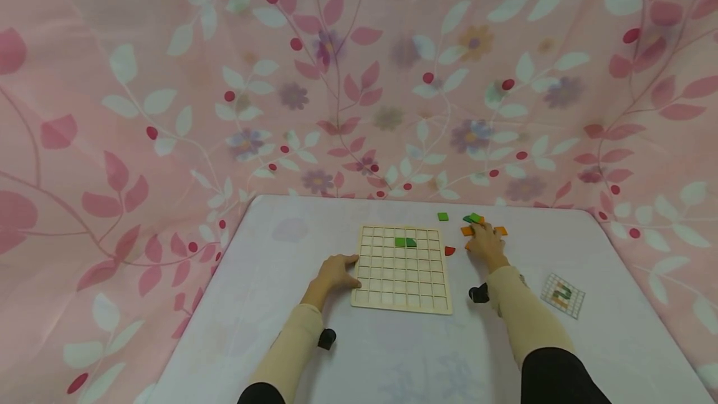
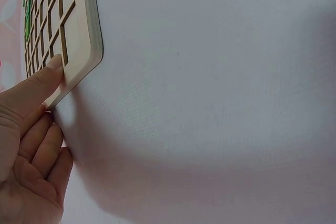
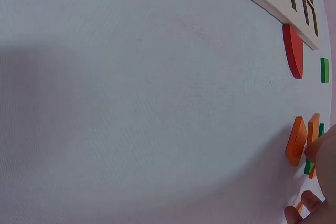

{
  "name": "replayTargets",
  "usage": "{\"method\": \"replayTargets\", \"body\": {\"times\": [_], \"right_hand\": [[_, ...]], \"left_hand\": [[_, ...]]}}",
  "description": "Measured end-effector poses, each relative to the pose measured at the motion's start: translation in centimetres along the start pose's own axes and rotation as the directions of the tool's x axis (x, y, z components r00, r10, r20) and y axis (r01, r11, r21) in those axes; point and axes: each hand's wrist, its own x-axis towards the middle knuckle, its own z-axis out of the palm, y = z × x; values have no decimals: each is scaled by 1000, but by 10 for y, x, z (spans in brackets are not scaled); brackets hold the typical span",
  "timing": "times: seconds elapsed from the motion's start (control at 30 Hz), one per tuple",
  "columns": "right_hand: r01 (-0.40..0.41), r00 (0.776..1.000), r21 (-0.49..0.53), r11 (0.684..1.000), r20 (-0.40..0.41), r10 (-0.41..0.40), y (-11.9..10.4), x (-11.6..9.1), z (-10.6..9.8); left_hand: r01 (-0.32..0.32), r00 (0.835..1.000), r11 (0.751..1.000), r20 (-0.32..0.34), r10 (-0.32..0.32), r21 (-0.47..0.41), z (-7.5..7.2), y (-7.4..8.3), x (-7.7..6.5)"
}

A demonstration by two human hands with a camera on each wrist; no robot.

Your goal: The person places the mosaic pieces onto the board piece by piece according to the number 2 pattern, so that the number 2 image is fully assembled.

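Observation:
A pale wooden grid board (image 1: 401, 282) lies on the white table. My left hand (image 1: 336, 271) grips its left edge, the thumb (image 2: 50, 72) on top at the corner and the other fingers curled beside and below the rim. In the board's upper rows sit a light green square (image 1: 400, 242) and a darker green piece with one rounded corner (image 1: 411, 242). Right of the board, my right hand (image 1: 487, 245) reaches down among loose orange and green pieces. In the right wrist view its fingertip meets an orange piece (image 3: 313, 129), with another orange piece (image 3: 295, 141) beside it; the remaining fingers are spread apart, partly out of frame.
A red rounded piece (image 1: 450, 251) lies against the board's right edge. Beyond the board's top right corner is a green square (image 1: 443, 216). A small gridded card (image 1: 563, 295) with a green and orange figure lies at the right. Flowered pink cloth (image 1: 359, 80) hangs behind the table.

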Motion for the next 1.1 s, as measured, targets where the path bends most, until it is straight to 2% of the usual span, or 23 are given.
{"method": "replayTargets", "body": {"times": [0.27, 0.43, 0.63, 0.83, 0.9, 1.0, 1.1], "right_hand": [[151, 989, -119, 981, 15, -150, -9, 1, 4], [174, 980, -144, 974, -67, -185, -13, 3, 8], [168, 977, -95, 981, -116, -179, -11, 5, 8], [215, 971, -24, 976, -96, -217, -9, 5, 3], [209, 975, -9, 978, -75, -209, -9, 4, 1], [142, 989, 31, 989, -40, -141, -10, 2, 1], [79, 996, 85, 993, -46, -76, -9, 0, 3]], "left_hand": [[1, 1000, 1000, -2, -1, 5, 0, 0, 0], [-12, 1000, 1000, 0, 12, 7, 0, 0, 0], [0, 1000, 1000, -3, 0, 7, -1, 1, -2], [14, 1000, 1000, 6, -14, -1, -1, 0, -3], [15, 1000, 1000, 9, -15, -6, 0, -1, -2], [5, 1000, 1000, 8, -5, -4, 0, -2, -1], [-6, 1000, 1000, 7, 6, -1, 0, 0, -1]]}}
